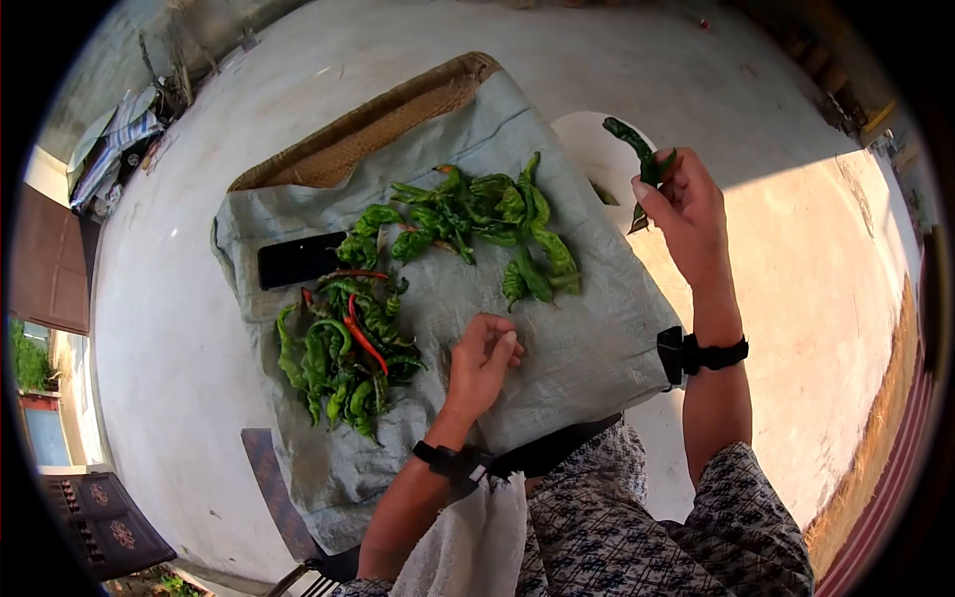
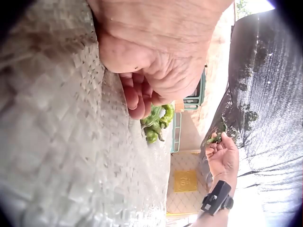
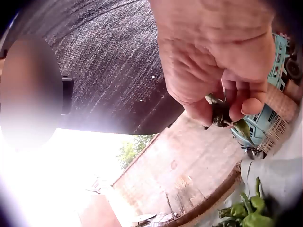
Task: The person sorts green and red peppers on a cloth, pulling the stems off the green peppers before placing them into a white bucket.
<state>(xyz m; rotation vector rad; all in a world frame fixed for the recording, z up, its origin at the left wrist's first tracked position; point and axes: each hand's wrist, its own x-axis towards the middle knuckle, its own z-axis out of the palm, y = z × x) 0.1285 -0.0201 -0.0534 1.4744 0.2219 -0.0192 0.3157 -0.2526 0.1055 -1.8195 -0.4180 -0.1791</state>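
Note:
At the right of the head view, my right hand [image 1: 693, 221] pinches dark green chili peppers [image 1: 629, 137] between thumb and fingers, raised over a white round container [image 1: 582, 134]. The right wrist view shows a dark pepper [image 3: 220, 115] at those fingertips. My left hand [image 1: 477, 366] rests on the grey woven sheet [image 1: 587, 348], fingers loosely curled and holding nothing. Left of it lies a pile of green chili peppers [image 1: 323, 348] with a red chili pepper [image 1: 366, 343] on top. Another group of green peppers [image 1: 477, 209] is spread beyond the left hand.
Under the sheet stands a woven basket [image 1: 398, 119], its rim showing at the back. A black phone [image 1: 298, 261] lies on the sheet at left. A white towel [image 1: 468, 542] hangs by the left forearm. Dark wooden furniture [image 1: 104, 522] stands at lower left.

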